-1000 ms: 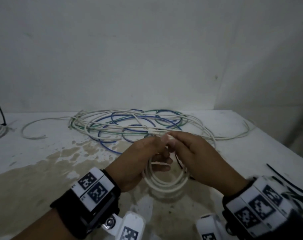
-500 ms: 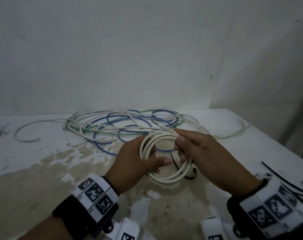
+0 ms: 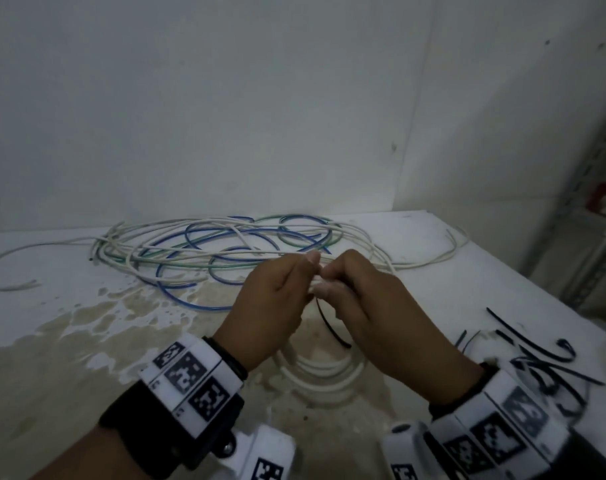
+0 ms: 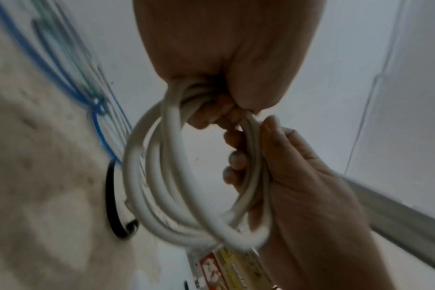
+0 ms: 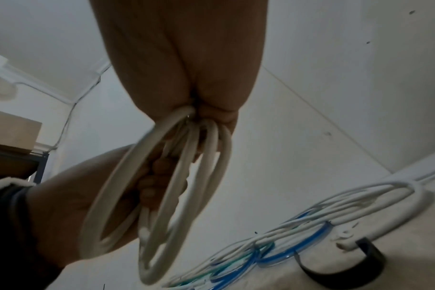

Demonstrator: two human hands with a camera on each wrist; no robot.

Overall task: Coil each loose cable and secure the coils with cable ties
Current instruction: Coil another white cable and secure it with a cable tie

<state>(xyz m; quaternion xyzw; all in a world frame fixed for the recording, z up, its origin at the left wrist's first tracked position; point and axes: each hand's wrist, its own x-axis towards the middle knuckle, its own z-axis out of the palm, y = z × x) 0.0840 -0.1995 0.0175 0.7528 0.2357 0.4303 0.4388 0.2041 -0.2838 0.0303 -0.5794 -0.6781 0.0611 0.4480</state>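
A white cable coil of several loops hangs above the table, its top hidden under both hands. My left hand grips the top of the coil with its fingers curled round the strands. Touching it from the right, my right hand holds the same bundle, and its fingers wrap the loops. The right wrist view shows the coil spread into separate loops below the right hand's fist. A black cable tie lies curved on the table under the hands.
A tangle of loose white, blue and green cables lies at the back of the stained white table. Several black cable ties lie at the right, near the table's edge. White walls close the back and right.
Half a second ago the coil was tilted up between my hands. Now it hangs down beneath them, and both hands have come together round its top.
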